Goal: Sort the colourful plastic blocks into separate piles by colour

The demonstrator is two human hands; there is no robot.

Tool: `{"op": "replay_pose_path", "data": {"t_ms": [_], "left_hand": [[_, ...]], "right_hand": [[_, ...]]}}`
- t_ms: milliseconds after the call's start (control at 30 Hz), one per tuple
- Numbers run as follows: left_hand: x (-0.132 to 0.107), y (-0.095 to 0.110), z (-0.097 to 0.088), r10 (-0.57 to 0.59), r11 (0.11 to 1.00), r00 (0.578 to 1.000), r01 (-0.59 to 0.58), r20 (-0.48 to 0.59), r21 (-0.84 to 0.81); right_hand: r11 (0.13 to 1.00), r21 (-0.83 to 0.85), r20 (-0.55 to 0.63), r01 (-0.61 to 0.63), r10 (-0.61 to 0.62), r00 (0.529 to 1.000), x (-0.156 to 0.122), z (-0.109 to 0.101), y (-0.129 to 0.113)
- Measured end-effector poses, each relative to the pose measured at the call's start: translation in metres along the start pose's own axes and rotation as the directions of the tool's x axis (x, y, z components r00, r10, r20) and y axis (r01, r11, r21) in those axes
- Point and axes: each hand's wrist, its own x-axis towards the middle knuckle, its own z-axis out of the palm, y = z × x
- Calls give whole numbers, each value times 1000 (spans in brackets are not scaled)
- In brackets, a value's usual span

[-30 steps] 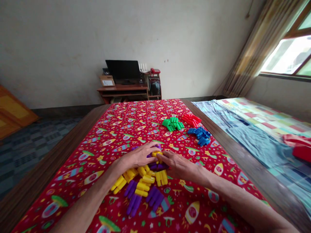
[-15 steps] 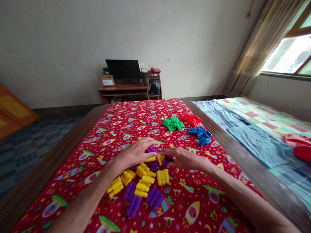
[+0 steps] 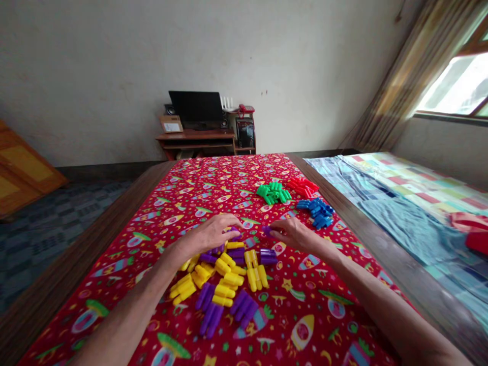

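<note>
A heap of yellow blocks and purple blocks lies on the red rocket-print cloth in front of me. My left hand rests on the far left side of the heap, fingers curled over yellow and purple pieces. My right hand is just right of the heap, its fingertips pinched on a small purple block lifted a little off the cloth. Another purple piece lies below that hand.
Farther back on the cloth lie separate piles of green blocks, red blocks and blue blocks. The wooden table edge borders a bed with a patchwork sheet on the right. A desk with a monitor stands by the wall.
My right hand has drawn away to the right from the heap with a purple block in its fingertips. My left hand has shifted slightly farther back over the pile.
</note>
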Motion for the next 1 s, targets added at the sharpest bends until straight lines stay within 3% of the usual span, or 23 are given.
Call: {"op": "replay_pose_path", "data": {"t_ms": [67,200,300,367,433,500,600,667,767,867,1000], "left_hand": [[-2,-16,3,-58,997,996,62,-70,46],[-6,-26,10,-133,989,990,130,37,66],[-6,-14,12,-153,986,985,147,75,74],[-5,-7,13,-181,979,982,174,61,109],[-2,-3,13,-221,966,974,213,40,148],[0,-1,11,-264,951,964,258,17,169],[2,3,6,-309,939,951,309,-25,152],[4,7,3,-315,941,948,318,-45,116],[6,11,1,-303,949,949,309,-85,65],[9,10,5,-286,956,949,291,-136,21],[11,5,15,-304,949,943,287,-135,-132]], "right_hand": [[995,-22,-95,-98,95,991,2,2,12],[965,40,-208,-259,262,943,2,10,41],[967,-14,-344,-256,236,909,0,12,49],[971,-84,-351,-224,182,918,-2,7,41],[982,-102,-230,-160,134,964,-2,1,23],[996,-68,9,-59,60,998,-3,-6,-2],[997,-63,278,42,-23,960,-7,-9,-34],[991,-126,319,37,5,948,-9,-8,-46],[980,-197,329,4,62,942,-8,-8,-44],[977,-203,223,-62,108,969,-2,-11,-25],[950,-194,-75,-243,232,970,2,-11,8]]}}
